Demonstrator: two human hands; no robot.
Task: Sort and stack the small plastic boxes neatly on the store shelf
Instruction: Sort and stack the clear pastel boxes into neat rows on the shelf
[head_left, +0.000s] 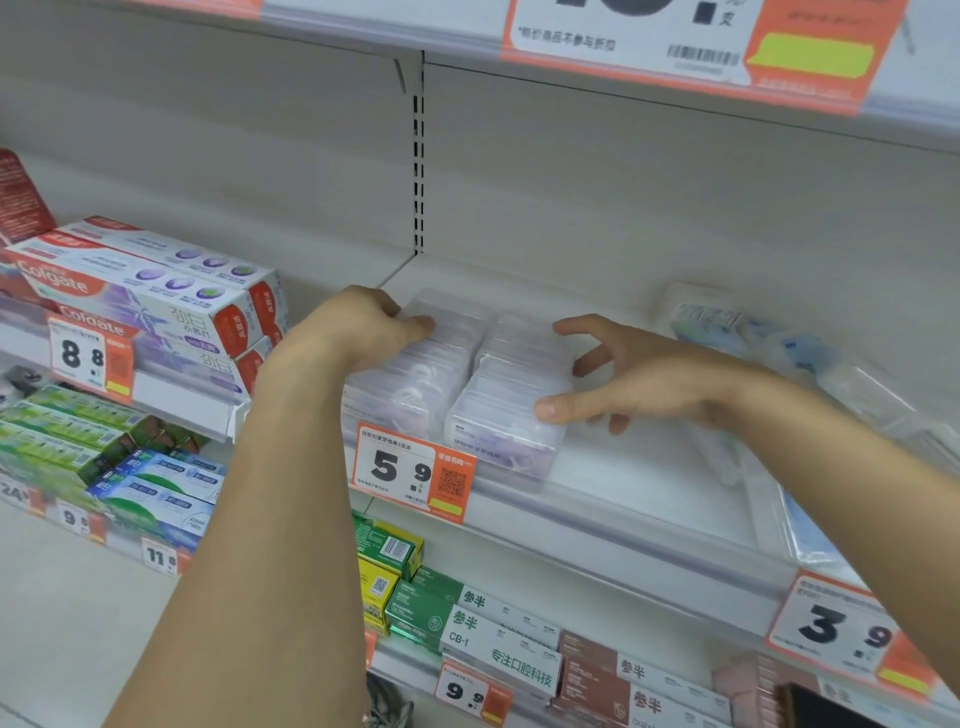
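Two rows of small clear plastic boxes with pale purple contents stand on the white shelf (649, 488). The left row (410, 384) and the right row (511, 410) run from the shelf's front edge toward the back. My left hand (363, 322) rests on top of the left row near its back, fingers curled over the boxes. My right hand (623, 374) is spread against the right side of the right row, thumb at the front box, fingers further back. Neither hand lifts a box.
Clear flat packs (769, 358) lie to the right on the same shelf. Toothpaste cartons (156, 291) are stacked at the left. An orange 5.9 price tag (410, 467) hangs on the shelf front. Green and brown boxes (467, 608) fill the shelf below. Another shelf (675, 78) overhangs above.
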